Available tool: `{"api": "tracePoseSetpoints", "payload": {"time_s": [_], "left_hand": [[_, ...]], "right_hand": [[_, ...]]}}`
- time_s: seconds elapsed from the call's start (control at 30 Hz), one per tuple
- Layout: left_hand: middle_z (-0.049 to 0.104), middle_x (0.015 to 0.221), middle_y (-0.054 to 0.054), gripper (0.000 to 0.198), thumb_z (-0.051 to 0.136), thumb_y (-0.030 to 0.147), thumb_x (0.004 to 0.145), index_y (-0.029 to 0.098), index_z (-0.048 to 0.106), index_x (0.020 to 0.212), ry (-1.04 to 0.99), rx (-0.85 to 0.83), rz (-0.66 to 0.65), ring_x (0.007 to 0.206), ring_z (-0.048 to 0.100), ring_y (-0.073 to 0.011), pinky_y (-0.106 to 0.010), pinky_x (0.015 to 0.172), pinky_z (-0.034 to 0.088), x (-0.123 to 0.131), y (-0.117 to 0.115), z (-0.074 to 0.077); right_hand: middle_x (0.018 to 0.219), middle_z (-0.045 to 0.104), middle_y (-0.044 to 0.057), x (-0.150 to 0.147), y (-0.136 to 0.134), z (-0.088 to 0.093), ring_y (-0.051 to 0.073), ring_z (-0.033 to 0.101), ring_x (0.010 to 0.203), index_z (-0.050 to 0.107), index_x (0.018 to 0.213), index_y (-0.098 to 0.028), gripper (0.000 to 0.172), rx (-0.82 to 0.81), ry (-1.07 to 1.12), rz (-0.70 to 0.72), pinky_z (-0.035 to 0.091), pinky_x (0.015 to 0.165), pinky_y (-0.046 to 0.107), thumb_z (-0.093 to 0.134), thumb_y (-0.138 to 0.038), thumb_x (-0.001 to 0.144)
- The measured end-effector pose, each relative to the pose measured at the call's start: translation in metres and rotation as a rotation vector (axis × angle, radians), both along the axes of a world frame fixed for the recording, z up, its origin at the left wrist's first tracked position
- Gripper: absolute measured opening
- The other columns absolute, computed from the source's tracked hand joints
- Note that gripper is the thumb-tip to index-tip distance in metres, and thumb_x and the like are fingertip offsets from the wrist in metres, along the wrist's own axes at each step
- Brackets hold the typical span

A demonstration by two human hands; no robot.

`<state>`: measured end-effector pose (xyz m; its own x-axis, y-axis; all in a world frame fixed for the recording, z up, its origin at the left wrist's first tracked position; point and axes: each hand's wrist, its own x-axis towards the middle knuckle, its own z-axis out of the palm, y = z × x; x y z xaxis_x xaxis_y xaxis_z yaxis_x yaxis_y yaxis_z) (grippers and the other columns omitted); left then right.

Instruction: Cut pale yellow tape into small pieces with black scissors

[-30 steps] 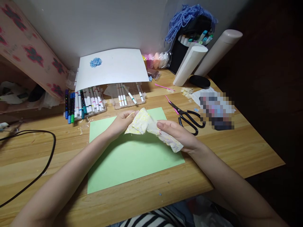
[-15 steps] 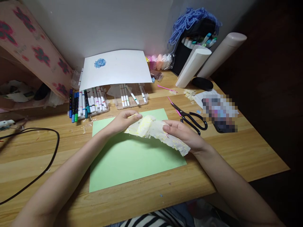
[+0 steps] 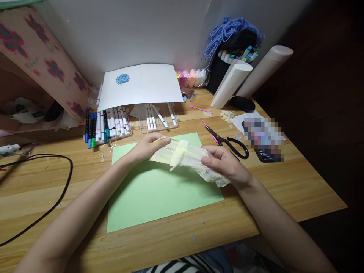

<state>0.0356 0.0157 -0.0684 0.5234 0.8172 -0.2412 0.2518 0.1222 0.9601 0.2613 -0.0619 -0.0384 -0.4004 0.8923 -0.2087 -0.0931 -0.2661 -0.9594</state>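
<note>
A crumpled, torn strip of thin whitish paper [image 3: 196,163] with yellow flecks stretches between my two hands, a folded yellowish flap across its middle. My left hand [image 3: 150,148] pinches its left end, thumb on top. My right hand [image 3: 223,163] grips the right part, thumb over the paper and fingers behind it. Its ragged right edge hangs below the right hand. Under the strip a green sheet [image 3: 159,197] lies flat on the desk. Black-handled scissors [image 3: 224,140], partly hidden by my right hand, rest just beyond it.
Behind stand cases of markers [image 3: 113,123], partly covered by a white sheet [image 3: 148,85] bearing a blue patch. White bottles [image 3: 231,85] and a pen holder [image 3: 216,72] stand at back right. A black cable [image 3: 69,170] curves at left. Paper scraps [image 3: 227,115] lie near the scissors.
My right hand has shifted slightly right, and the strip looks more drawn out between the hands. Its folded flap hangs lower. The view has tilted slightly.
</note>
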Motion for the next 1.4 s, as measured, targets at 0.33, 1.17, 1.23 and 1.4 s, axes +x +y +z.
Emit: {"api": "tracePoseSetpoints", "payload": {"time_s": [0.33, 1.17, 1.23, 1.4], "left_hand": [[0.045, 0.058, 0.004, 0.04, 0.056, 0.053, 0.078, 0.015, 0.055, 0.066, -0.001, 0.048, 0.017, 0.048, 0.037, -0.006, -0.018, 0.045, 0.027, -0.002, 0.003, -0.004], [0.061, 0.091, -0.008, 0.025, 0.047, 0.036, 0.086, 0.017, 0.063, 0.087, 0.573, 0.609, -0.054, 0.084, 0.055, -0.0223, -0.032, 0.071, 0.041, -0.017, 0.012, -0.001], [0.058, 0.099, -0.012, 0.025, 0.047, 0.035, 0.086, 0.016, 0.062, 0.095, 0.65, 0.742, 0.053, 0.093, 0.053, -0.0263, -0.038, 0.077, 0.042, -0.011, 0.003, 0.004], [0.053, 0.124, -0.009, 0.037, 0.032, 0.041, 0.093, 0.023, 0.049, 0.12, 0.204, 0.5, -0.085, 0.117, 0.046, -0.0224, -0.04, 0.1, 0.034, 0.016, -0.029, 0.025]], "right_hand": [[0.051, 0.041, -0.004, 0.008, 0.001, -0.007, 0.006, 0.031, 0.043, 0.05, 0.059, -0.017, 0.034, -0.025, 0.114, -0.098, 0.021, 0.039, 0.019, 0.07, -0.043, 0.067], [0.052, 0.053, -0.001, 0.019, 0.003, -0.008, 0.012, 0.044, 0.044, 0.061, 0.065, -0.02, 0.034, 0.056, 0.124, -0.371, 0.037, 0.042, 0.024, 0.075, -0.049, 0.054], [0.054, 0.053, -0.001, 0.016, 0.003, -0.011, 0.011, 0.046, 0.047, 0.062, 0.07, -0.019, 0.033, 0.042, 0.117, -0.279, 0.04, 0.046, 0.023, 0.074, -0.048, 0.059], [0.068, 0.056, 0.001, 0.01, 0.006, -0.016, 0.01, 0.049, 0.057, 0.063, 0.088, -0.016, 0.035, -0.022, 0.062, -0.013, 0.036, 0.05, 0.019, 0.065, -0.048, 0.075]]}}
